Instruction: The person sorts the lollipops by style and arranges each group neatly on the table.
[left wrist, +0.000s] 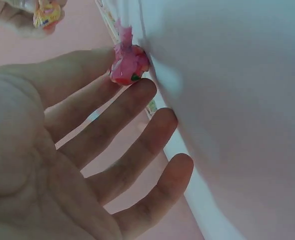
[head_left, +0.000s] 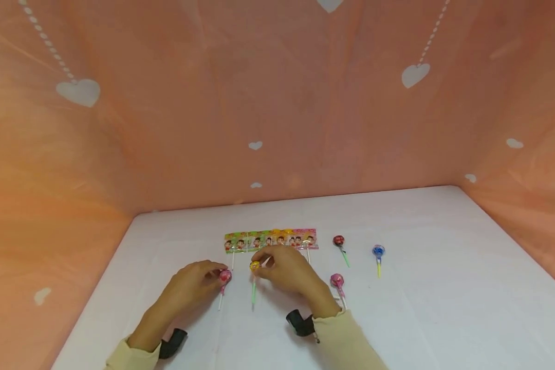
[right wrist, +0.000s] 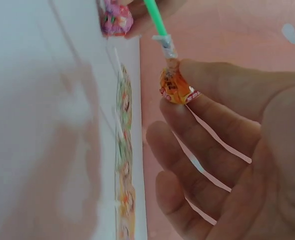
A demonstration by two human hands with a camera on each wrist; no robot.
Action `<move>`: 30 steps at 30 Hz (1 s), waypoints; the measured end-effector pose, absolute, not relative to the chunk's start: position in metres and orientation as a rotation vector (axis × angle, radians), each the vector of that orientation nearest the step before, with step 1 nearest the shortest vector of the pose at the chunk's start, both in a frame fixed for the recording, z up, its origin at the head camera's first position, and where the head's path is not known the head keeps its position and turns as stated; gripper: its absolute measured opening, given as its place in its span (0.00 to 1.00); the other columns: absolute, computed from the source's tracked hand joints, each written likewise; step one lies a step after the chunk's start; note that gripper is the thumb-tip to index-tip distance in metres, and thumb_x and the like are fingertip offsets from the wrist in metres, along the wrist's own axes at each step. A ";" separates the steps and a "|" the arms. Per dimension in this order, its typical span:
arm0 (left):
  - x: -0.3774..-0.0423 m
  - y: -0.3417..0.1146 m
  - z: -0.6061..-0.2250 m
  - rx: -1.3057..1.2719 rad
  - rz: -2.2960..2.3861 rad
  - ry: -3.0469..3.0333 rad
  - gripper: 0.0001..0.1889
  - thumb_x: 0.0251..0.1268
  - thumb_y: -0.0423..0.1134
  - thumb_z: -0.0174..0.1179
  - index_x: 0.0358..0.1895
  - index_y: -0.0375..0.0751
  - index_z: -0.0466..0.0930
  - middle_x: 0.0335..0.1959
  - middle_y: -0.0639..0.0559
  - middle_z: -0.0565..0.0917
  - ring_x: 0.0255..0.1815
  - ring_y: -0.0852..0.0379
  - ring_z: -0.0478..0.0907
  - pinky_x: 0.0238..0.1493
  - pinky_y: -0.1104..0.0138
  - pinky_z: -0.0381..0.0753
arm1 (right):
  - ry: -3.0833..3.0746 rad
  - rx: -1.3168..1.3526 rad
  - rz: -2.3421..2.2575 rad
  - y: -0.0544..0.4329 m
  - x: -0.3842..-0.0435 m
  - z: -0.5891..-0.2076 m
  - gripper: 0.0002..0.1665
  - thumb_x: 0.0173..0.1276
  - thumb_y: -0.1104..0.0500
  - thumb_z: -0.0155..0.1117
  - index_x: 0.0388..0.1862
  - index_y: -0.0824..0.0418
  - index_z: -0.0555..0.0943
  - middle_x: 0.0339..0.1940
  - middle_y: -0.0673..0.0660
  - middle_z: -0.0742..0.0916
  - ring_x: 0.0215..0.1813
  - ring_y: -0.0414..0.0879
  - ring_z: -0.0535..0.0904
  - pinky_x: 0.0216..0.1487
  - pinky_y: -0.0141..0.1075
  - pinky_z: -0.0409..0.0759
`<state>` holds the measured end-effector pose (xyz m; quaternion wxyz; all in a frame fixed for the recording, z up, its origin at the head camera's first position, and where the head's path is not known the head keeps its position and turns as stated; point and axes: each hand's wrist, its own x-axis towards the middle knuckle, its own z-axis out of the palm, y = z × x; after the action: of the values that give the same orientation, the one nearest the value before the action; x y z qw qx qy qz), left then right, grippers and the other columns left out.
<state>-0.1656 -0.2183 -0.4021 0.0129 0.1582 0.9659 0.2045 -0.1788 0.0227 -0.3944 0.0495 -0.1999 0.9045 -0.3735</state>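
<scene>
My left hand (head_left: 190,283) pinches a pink lollipop (head_left: 225,276) by its wrapped head, its white stick pointing toward me. In the left wrist view, thumb and fingertips meet the pink wrapper (left wrist: 129,67) while the other fingers spread out. A short way to the right, my right hand (head_left: 287,270) pinches a yellow-orange lollipop (head_left: 255,266) with a green stick. The right wrist view shows its orange wrapper (right wrist: 175,87) between thumb and fingers, above the white surface. Behind both hands lies a row of flat packaged lollipops (head_left: 259,240), partly hidden by my right hand.
Right of my hands lie a red lollipop (head_left: 338,240) with a green stick, a blue lollipop (head_left: 378,251) with a yellow stick and another pink lollipop (head_left: 336,280), close to my right forearm. A pinkish-orange cloth (head_left: 277,103) with white hearts surrounds the white table (head_left: 435,288).
</scene>
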 end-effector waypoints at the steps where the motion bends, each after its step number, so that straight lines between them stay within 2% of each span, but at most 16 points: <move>1: -0.166 -0.218 -0.403 0.495 0.635 3.011 0.14 0.59 0.36 0.68 0.49 0.44 0.87 0.39 0.54 0.87 0.41 0.55 0.82 0.44 0.54 0.81 | 2.753 -0.609 -1.137 0.020 -0.179 -0.395 0.10 0.64 0.53 0.69 0.45 0.48 0.87 0.39 0.44 0.88 0.40 0.37 0.80 0.42 0.32 0.76; 12: -0.168 -0.219 -0.404 0.460 0.613 3.040 0.14 0.60 0.38 0.68 0.49 0.45 0.87 0.39 0.54 0.88 0.43 0.54 0.83 0.47 0.51 0.81 | 2.736 -0.621 -1.132 0.000 -0.186 -0.403 0.11 0.63 0.54 0.71 0.45 0.48 0.87 0.38 0.44 0.89 0.39 0.35 0.81 0.42 0.30 0.76; 17: -0.170 -0.217 -0.405 0.459 0.598 3.037 0.13 0.60 0.39 0.69 0.49 0.45 0.86 0.37 0.55 0.87 0.42 0.55 0.82 0.44 0.53 0.80 | 2.732 -0.599 -1.119 -0.004 -0.188 -0.410 0.10 0.62 0.55 0.71 0.44 0.49 0.87 0.37 0.44 0.88 0.38 0.34 0.79 0.43 0.30 0.76; 24: -0.167 -0.217 -0.405 0.440 0.599 3.034 0.12 0.60 0.39 0.69 0.48 0.47 0.87 0.37 0.56 0.87 0.43 0.54 0.81 0.43 0.53 0.80 | 2.782 -0.599 -1.020 -0.012 -0.186 -0.422 0.10 0.64 0.51 0.71 0.44 0.48 0.87 0.37 0.43 0.88 0.38 0.34 0.78 0.43 0.30 0.75; 30: -0.167 -0.216 -0.407 0.470 0.589 3.066 0.13 0.59 0.39 0.69 0.48 0.47 0.86 0.36 0.57 0.87 0.43 0.54 0.81 0.43 0.53 0.79 | 2.825 -0.597 -0.994 -0.015 -0.184 -0.420 0.11 0.63 0.52 0.71 0.44 0.49 0.88 0.39 0.44 0.88 0.39 0.35 0.78 0.43 0.31 0.75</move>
<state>-0.1670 -0.2161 -0.4070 -0.0076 0.1490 0.9711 0.1865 -0.1841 -0.0153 -0.4204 0.0438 -0.1954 0.9242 -0.3253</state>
